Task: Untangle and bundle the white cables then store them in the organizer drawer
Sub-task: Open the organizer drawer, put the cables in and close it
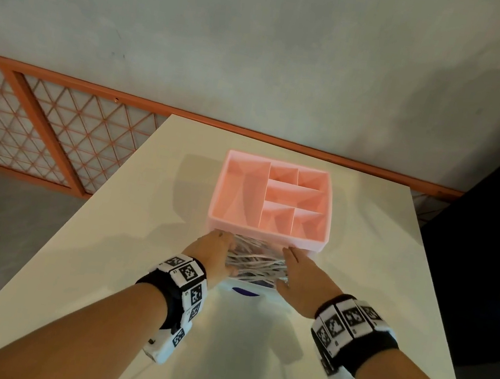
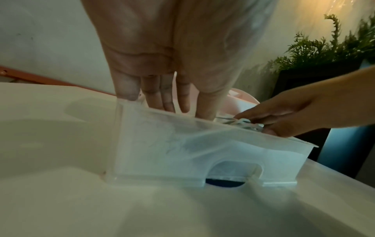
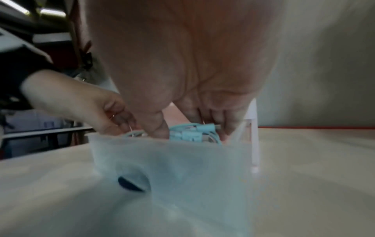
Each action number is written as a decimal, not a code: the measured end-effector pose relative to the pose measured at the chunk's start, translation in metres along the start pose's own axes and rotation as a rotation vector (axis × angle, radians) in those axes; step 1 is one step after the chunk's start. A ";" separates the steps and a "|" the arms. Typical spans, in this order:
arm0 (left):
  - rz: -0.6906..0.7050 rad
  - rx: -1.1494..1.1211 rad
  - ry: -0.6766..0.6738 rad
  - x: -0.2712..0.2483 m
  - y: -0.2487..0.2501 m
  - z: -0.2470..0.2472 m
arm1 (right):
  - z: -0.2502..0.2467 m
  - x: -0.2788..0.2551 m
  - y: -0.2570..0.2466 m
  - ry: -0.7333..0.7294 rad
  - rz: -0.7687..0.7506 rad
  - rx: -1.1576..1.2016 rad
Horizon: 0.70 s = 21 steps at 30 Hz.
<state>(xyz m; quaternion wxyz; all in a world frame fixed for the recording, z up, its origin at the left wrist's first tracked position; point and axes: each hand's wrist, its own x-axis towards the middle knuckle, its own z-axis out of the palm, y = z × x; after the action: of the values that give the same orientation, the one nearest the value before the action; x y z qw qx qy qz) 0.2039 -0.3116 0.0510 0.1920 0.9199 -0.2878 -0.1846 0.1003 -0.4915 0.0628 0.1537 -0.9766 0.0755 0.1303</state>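
white cables lie in a loose heap inside the translucent drawer, which is pulled out toward the person from under the pink organizer on the desk. left of the drawer's middle: left hand, fingers straight and close together, reaching down into the drawer against the heap's left side. right of the middle: right hand, fingers extended and lightly bent, pressing the heap's right side; whether it pinches any strand cannot be told. in the right wrist view the cable plugs show above the drawer's front wall.
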 end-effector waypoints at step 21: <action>0.189 0.429 -0.151 -0.015 -0.015 0.008 | 0.033 -0.025 0.033 0.397 -0.394 -0.259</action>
<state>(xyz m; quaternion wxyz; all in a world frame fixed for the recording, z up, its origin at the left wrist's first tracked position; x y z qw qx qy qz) 0.1960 -0.2932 0.0405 -0.0135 0.8922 -0.4187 -0.1687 0.0624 -0.5094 0.0304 0.0324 -0.9902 -0.1042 -0.0866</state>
